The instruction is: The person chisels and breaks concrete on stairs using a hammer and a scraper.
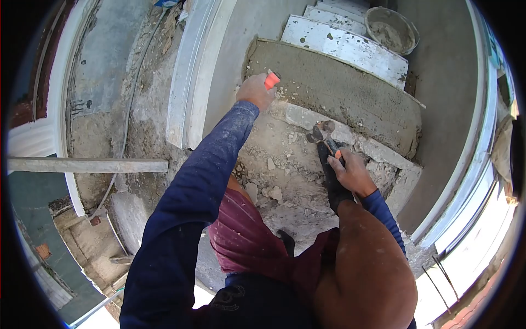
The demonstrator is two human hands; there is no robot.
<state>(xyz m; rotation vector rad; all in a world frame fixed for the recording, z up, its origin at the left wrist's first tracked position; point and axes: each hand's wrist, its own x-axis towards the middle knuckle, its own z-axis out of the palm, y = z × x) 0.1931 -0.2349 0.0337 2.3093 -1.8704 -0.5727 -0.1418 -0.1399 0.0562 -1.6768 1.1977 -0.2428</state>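
Navy long-sleeved shirt [241,301] right up close, dusty maroon shorts [249,230] beyond it, and a bent bare knee [375,268] looming on the right. Out ahead, the left hand [255,92] is curled tightly around a tool with a bright orange grip [271,80], over the left end of a grey-brown cement step [334,71]; the fist hides what kind of tool it is. Across from it, the right hand [354,172] has its fingers wrapped around a hammer [322,131] with a rounded grey metal head, which hangs at the broken edge of a pale concrete strip [378,151], just beyond a tall black boot [332,178]; contact with the concrete, I cannot tell. Plenty of crumbled grey rubble [272,193] down here, chunks scattered between the two arms. Farther up, white boards spotted with cement [346,48] front the higher steps, and a round grey bucket [404,24] sits at the right. Off left, a long pale wooden plank [87,165] juts in level.
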